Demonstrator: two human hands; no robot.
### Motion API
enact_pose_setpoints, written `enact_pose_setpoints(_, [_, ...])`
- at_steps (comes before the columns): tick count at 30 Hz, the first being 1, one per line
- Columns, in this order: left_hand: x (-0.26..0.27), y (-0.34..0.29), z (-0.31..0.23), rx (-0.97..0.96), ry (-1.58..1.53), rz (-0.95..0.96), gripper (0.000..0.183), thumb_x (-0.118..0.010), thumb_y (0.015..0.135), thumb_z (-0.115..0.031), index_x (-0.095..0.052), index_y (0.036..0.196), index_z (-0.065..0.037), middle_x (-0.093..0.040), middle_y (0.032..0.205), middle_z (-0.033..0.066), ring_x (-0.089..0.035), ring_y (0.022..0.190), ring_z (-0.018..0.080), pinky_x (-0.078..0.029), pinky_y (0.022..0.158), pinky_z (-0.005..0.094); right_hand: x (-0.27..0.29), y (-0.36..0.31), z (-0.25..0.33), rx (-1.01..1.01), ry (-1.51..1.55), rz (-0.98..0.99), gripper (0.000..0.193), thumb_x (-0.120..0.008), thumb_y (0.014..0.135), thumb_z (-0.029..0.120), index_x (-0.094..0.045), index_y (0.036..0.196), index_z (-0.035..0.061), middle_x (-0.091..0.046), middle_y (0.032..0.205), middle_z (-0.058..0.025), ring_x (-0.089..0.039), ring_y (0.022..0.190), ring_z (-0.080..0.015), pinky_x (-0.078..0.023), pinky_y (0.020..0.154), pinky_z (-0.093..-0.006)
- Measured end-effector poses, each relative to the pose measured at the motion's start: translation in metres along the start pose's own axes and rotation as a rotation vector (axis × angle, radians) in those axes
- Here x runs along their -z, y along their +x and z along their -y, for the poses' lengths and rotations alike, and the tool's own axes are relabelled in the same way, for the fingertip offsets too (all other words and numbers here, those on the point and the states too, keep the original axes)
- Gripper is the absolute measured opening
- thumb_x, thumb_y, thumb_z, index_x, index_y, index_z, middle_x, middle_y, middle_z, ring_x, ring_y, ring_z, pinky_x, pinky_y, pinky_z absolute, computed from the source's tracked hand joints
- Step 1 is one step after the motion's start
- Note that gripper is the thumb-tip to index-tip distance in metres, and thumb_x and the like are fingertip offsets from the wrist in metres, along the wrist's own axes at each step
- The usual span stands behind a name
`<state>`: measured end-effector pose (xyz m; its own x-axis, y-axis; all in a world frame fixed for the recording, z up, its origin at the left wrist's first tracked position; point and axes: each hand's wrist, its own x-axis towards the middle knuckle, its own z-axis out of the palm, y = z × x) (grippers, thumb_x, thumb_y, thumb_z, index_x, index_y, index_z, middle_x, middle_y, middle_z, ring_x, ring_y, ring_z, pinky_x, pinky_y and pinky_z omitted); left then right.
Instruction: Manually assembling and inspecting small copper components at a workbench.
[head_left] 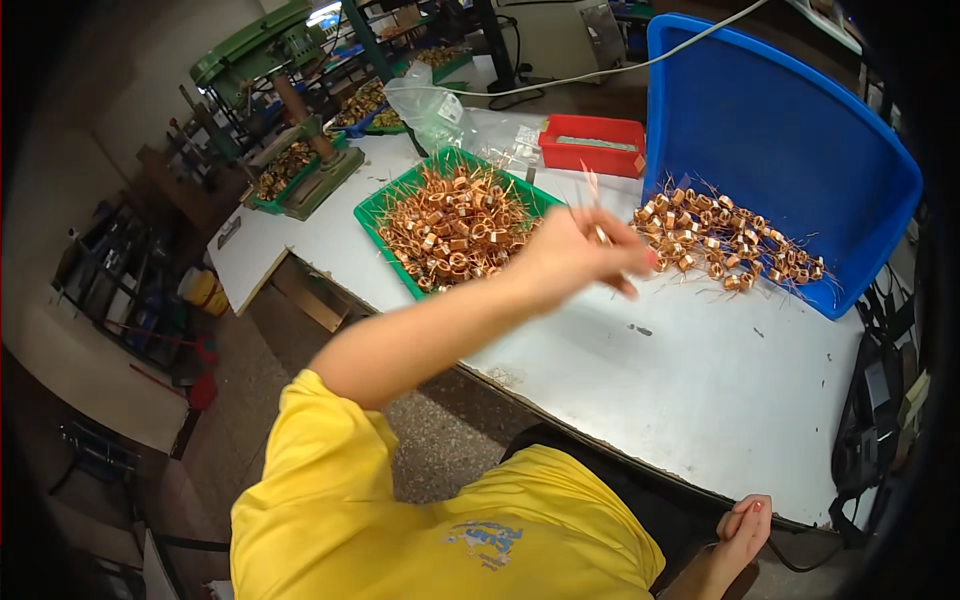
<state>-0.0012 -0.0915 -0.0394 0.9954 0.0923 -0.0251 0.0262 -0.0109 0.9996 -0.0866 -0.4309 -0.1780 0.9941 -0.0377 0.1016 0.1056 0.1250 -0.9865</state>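
Reaching out over the pale worktop (700, 380), the left hand (580, 252) was blurred, its fingers pinched on thin copper wire ends (592, 190), while the right hand (742, 528) rested loosely curled and empty at the near edge. Just beyond lay loose copper coils (725, 238) spilling from a tipped blue bin (790, 130), with a green tray (375, 208) heaped with coils alongside. Farther back stood a red tray (592, 145), a clear plastic bag (430, 108) and a green drill press (280, 70) in a cluttered workshop.

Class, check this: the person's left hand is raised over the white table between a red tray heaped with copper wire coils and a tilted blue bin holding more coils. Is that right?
Not quite. In the head view the heaped rectangular plastic tray is green, not red. The rest stands: the left hand is raised over the white table, between that tray and the tilted blue plastic bin with copper wire coils.
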Motion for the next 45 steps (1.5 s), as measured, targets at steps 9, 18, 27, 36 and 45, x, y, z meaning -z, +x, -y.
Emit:
enact_pose_setpoints(9, [0.124, 0.022, -0.076, -0.462, 0.565, -0.453, 0.018, -0.071, 0.070, -0.008, -0.059, 0.078, 0.003, -0.062, 0.072, 0.0110, -0.058, 0.059, 0.0137, -0.050, 0.054, 0.0222, 0.011, 0.000, 0.000, -0.053, -0.047, -0.005, 0.027, -0.036, 0.093, 0.022, -0.044, 0.072, 0.0083, -0.025, 0.048, 0.0081, -0.018, 0.041, -0.0010, -0.015, 0.039, -0.0164])
enact_pose_setpoints(18, [0.176, 0.029, -0.037, -0.321, 1.203, -0.741, 0.025, -0.071, 0.066, -0.010, -0.061, 0.087, -0.001, -0.062, 0.077, 0.0050, -0.056, 0.061, 0.0143, -0.046, 0.059, 0.0232, 0.000, 0.000, 0.017, -0.098, -0.138, 0.029, 0.022, -0.040, 0.091, 0.018, -0.049, 0.075, 0.0065, -0.034, 0.057, 0.0051, -0.026, 0.050, -0.0031, -0.021, 0.046, -0.0172])
enact_pose_setpoints(27, [-0.013, 0.053, -0.007, -0.690, 1.014, -0.009, 0.006, -0.060, 0.074, -0.002, -0.061, 0.080, -0.001, -0.062, 0.073, 0.0052, -0.056, 0.062, 0.0144, -0.047, 0.063, 0.0247, -0.002, -0.007, 0.025, -0.125, -0.173, 0.047, 0.021, -0.039, 0.090, 0.014, -0.051, 0.075, 0.0054, -0.036, 0.056, 0.0039, -0.028, 0.051, -0.0053, -0.023, 0.047, -0.0191])
enact_pose_setpoints(36, [-0.030, 0.162, 0.042, -0.193, 1.385, -0.293, 0.024, -0.059, 0.078, -0.024, -0.063, 0.082, -0.002, -0.063, 0.077, 0.0110, -0.061, 0.069, 0.0251, -0.048, 0.061, 0.0314, -0.002, -0.013, 0.028, -0.109, -0.263, 0.075, 0.022, -0.040, 0.091, 0.017, -0.051, 0.075, 0.0057, -0.036, 0.055, 0.0041, -0.028, 0.049, -0.0037, -0.023, 0.046, -0.0176])
enact_pose_setpoints(45, [-0.041, 0.181, 0.038, 0.100, 1.342, -0.363, 0.035, -0.063, 0.075, -0.033, -0.064, 0.089, -0.001, -0.063, 0.081, 0.0130, -0.062, 0.071, 0.0273, -0.049, 0.064, 0.0353, -0.001, -0.013, 0.024, -0.139, -0.261, 0.067, 0.022, -0.039, 0.091, 0.016, -0.051, 0.076, 0.0054, -0.035, 0.054, 0.0050, -0.027, 0.048, -0.0033, -0.022, 0.045, -0.0175])
